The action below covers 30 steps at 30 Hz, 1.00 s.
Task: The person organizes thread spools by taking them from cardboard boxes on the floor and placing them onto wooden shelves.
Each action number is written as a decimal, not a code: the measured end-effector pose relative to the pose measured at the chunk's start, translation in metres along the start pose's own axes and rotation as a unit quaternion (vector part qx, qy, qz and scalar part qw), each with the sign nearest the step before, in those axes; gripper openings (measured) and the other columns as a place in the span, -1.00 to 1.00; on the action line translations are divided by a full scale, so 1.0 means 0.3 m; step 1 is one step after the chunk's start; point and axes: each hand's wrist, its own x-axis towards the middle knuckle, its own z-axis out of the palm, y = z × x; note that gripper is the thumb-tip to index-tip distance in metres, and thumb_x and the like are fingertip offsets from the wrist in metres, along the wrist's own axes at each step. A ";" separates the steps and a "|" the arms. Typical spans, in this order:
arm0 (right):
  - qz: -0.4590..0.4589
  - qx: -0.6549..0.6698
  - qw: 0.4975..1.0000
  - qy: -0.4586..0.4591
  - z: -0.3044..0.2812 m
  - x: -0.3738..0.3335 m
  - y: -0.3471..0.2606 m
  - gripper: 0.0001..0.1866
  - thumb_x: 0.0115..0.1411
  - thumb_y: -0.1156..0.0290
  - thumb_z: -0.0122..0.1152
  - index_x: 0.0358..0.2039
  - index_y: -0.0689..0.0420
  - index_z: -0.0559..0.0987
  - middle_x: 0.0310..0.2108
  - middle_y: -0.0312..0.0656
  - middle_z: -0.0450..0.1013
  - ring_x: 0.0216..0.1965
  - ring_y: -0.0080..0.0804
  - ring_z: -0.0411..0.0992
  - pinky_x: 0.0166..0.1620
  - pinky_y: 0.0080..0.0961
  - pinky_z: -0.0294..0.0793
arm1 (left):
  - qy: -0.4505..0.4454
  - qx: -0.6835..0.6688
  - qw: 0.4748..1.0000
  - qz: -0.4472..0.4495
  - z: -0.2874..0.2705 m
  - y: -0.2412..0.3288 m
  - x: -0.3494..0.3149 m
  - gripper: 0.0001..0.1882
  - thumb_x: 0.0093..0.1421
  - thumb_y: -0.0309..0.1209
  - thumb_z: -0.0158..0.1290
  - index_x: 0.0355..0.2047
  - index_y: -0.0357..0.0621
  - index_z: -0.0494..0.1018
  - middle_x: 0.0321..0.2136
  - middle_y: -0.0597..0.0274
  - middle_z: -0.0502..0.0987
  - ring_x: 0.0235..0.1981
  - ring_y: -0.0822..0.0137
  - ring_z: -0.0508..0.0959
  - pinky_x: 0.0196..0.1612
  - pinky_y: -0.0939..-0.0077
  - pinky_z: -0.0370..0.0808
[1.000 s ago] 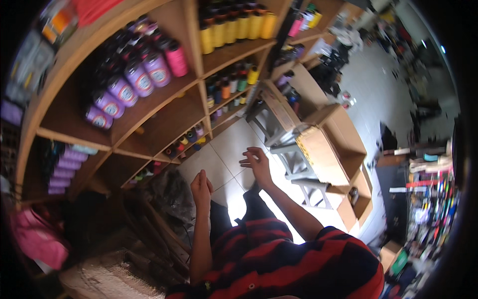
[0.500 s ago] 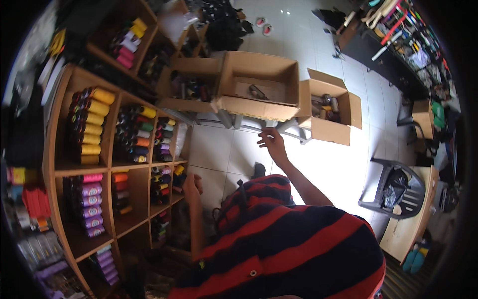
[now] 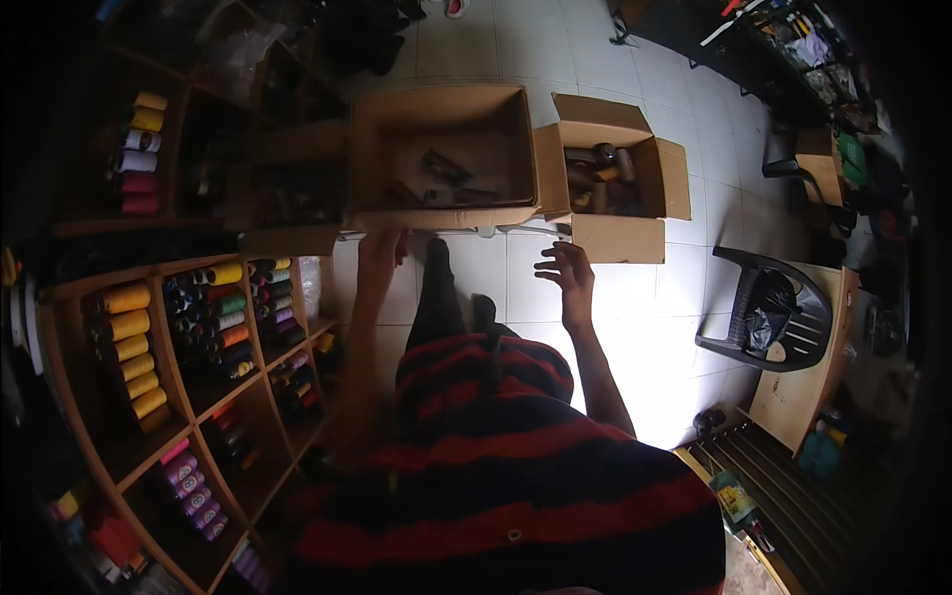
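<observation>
My left hand (image 3: pixel 381 253) is raised just at the near edge of a large open cardboard box (image 3: pixel 436 218). Its fingers are loosely extended with nothing seen in them; whether they touch the box I cannot tell. My right hand (image 3: pixel 567 273) hovers in front of a smaller cardboard box (image 3: pixel 619 241) with its flaps folded out. Its fingers are apart and hold nothing. Inside the large box lie a few dark small items (image 3: pixel 446 167), too dim to name. Several spools or cones (image 3: pixel 607 154) lie in the smaller box.
To the left stands a wooden cubbyhole shelf (image 3: pixel 188 428) filled with thread cones, among them yellow cones (image 3: pixel 129 323) and purple ones (image 3: pixel 193 491). A shadowed third box (image 3: pixel 288 241) adjoins the large one. On the right are a black plastic chair (image 3: pixel 778 317) and a wooden board (image 3: pixel 793 397).
I have come closer to the boxes. My left hand has risen from beside the shelf to the large box's edge. My right hand now sits before the smaller box, fingers spread.
</observation>
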 end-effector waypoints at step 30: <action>0.011 -0.665 0.707 -0.239 0.402 0.953 0.883 -0.54 -0.07 0.50 0.31 -0.10 0.20 0.42 -0.21 0.01 0.43 -0.16 0.05 0.42 -0.10 -0.11 0.41 | -0.377 0.639 0.664 0.096 -0.059 -0.780 0.957 -0.72 0.04 -0.24 0.06 -0.23 -0.01 0.54 -0.25 0.12 0.53 -0.19 0.18 0.52 -0.06 0.13 0.40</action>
